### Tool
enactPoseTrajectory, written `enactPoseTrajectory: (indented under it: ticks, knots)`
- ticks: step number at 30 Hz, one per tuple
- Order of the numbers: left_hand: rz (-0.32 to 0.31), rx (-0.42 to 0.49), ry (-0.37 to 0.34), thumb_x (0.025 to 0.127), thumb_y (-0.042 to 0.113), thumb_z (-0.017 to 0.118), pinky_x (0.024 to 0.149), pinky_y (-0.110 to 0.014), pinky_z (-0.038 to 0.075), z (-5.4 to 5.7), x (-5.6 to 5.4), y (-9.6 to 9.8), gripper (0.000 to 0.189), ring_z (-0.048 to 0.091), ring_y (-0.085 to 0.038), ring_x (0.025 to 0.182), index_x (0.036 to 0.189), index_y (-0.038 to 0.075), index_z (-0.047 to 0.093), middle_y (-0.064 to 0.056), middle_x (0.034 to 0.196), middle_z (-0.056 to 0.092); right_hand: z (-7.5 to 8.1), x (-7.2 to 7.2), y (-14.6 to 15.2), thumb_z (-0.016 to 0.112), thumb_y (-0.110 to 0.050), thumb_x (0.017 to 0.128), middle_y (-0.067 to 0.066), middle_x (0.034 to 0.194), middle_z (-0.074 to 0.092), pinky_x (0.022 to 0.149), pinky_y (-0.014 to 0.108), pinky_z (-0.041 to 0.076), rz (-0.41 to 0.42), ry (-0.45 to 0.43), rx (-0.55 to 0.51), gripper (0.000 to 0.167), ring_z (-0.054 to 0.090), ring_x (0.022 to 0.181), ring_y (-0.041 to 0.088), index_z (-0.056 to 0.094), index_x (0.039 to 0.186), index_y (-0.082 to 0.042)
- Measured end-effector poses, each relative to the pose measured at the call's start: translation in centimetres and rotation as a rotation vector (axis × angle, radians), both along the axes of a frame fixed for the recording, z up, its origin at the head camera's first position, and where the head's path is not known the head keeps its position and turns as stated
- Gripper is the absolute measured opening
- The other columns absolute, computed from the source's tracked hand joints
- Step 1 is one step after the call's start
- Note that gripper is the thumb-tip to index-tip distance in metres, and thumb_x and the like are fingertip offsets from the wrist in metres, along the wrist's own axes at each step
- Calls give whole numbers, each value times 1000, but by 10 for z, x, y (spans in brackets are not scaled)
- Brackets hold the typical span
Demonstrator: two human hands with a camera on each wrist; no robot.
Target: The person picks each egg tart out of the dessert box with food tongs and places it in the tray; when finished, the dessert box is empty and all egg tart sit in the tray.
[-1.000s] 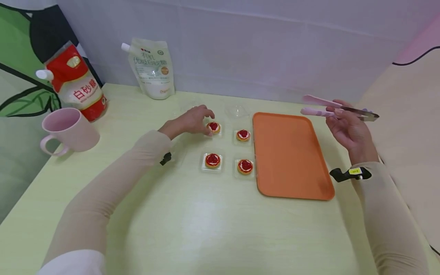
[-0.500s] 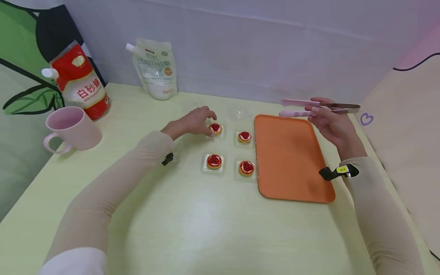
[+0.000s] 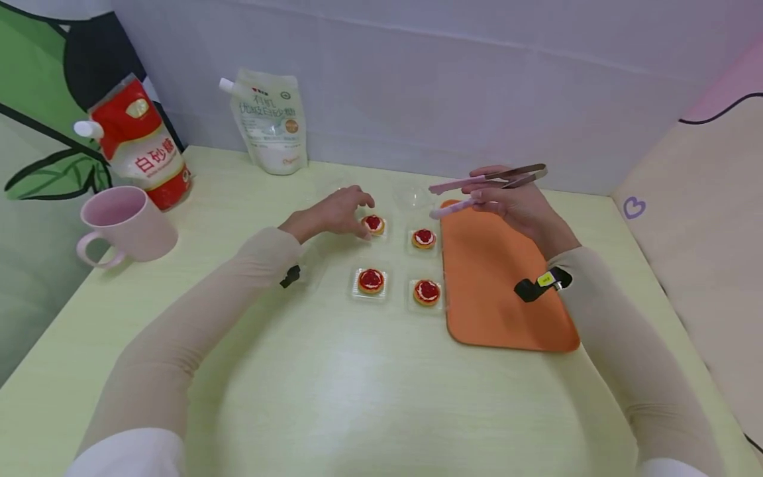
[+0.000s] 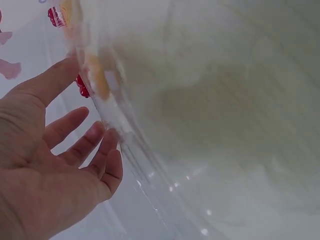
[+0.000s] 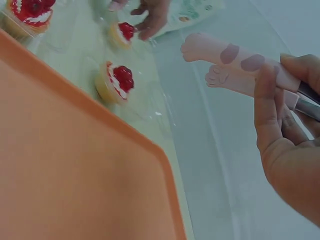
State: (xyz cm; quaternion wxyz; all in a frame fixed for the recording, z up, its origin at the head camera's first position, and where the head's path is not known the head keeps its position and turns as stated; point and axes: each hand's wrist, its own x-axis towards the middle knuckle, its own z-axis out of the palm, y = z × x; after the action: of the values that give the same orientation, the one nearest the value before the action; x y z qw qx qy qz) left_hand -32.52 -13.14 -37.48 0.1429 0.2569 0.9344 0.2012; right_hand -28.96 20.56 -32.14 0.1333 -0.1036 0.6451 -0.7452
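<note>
Several small cherry-topped tarts sit on clear plastic bases. My left hand (image 3: 335,212) is at the back left tart (image 3: 374,224), thumb at its near side and bent fingers beyond it. In the left wrist view the thumb (image 4: 62,75) reaches the clear plastic beside the tart, and the fingers curve loosely. My right hand (image 3: 520,211) grips pink-armed tongs (image 3: 453,185) above the tray's far end. Their paw-shaped tips point left, parted, with nothing between them; the metal bend is behind the hand. The back right tart (image 3: 424,238) is nearest the tongs.
The orange tray (image 3: 501,298) lies right of the tarts, beside the front right tart (image 3: 426,292). Front left is another tart (image 3: 371,281). Behind stand a clear lid (image 3: 412,195) and a white pouch (image 3: 271,126). A red pouch (image 3: 143,142) and pink mug (image 3: 134,228) are left.
My right hand has carried the tongs left, from beyond the tray's right side to over its far left corner. The left hand stays at the back left tart.
</note>
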Motion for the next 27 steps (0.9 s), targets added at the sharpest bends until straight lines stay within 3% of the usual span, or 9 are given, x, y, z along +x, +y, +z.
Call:
enactPoseTrajectory:
  ticks: [8, 13, 18, 27]
  knots:
    - [7, -60, -12, 80, 32, 84, 111, -51, 36, 2, -1, 2, 79, 44, -36, 130, 144, 2, 49, -20, 141, 46, -12, -17, -41, 66, 8, 90, 7, 101, 78, 78, 32, 60, 90, 34, 152, 32, 74, 91, 16, 65, 119, -3]
    - [19, -111, 17, 79, 39, 83, 111, -56, 30, 4, -1, 2, 84, 37, -37, 134, 146, 3, 47, -19, 147, 44, -16, -24, -61, 68, 7, 89, 12, 106, 77, 77, 32, 60, 108, 63, 212, 34, 74, 92, 20, 62, 122, 0]
    - [14, -151, 37, 80, 42, 82, 108, -56, 31, 6, 0, 3, 83, 40, -37, 131, 144, 0, 50, -19, 143, 50, -21, -30, -78, 68, 7, 89, 13, 109, 76, 77, 33, 60, 102, 58, 245, 34, 74, 94, 24, 63, 122, 0]
    - [49, -101, 4, 78, 41, 84, 108, -55, 31, 3, -1, 5, 79, 41, -36, 129, 140, 2, 55, -17, 142, 50, -31, -32, -97, 69, 5, 88, 18, 106, 75, 73, 32, 61, 125, 58, 327, 33, 72, 81, 17, 59, 120, 7]
